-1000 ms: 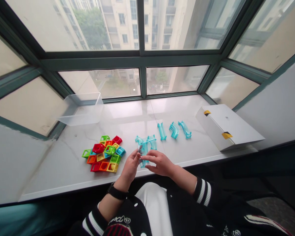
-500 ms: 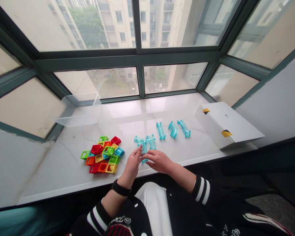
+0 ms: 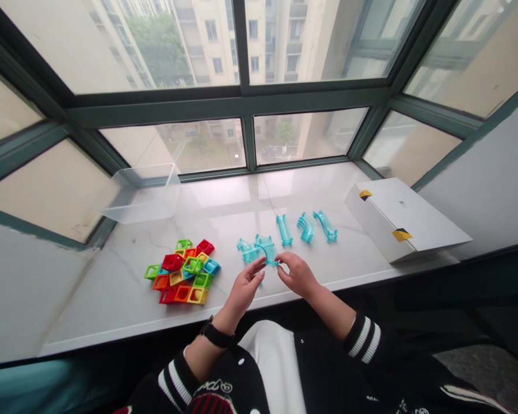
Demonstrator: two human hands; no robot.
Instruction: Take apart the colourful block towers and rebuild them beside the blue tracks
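A see-through blue curved track piece (image 3: 268, 250) is held low over the counter, in front of other blue pieces. My right hand (image 3: 299, 275) pinches its right end between thumb and fingertips. The bent fingers of my left hand (image 3: 245, 286) are at its lower left side, loosely closed on it; the exact contact is partly hidden. Right behind my hands lie more blue track pieces (image 3: 244, 246), overlapping in view. Farther right, a straight track piece (image 3: 284, 230), a curved track piece (image 3: 305, 227) and another long track piece (image 3: 326, 226) lie apart in a row.
A pile of coloured square blocks (image 3: 183, 275) sits left of my hands. Behind it stands a clear plastic bin (image 3: 144, 195) by the window. A white box (image 3: 408, 215) with yellow-black tabs is at the right. The counter's front edge (image 3: 155, 323) runs close to my body.
My hands have moved apart, the right one to the right and slightly up. The track piece between them has been turned and now shows as an arc. The view has shifted slightly.
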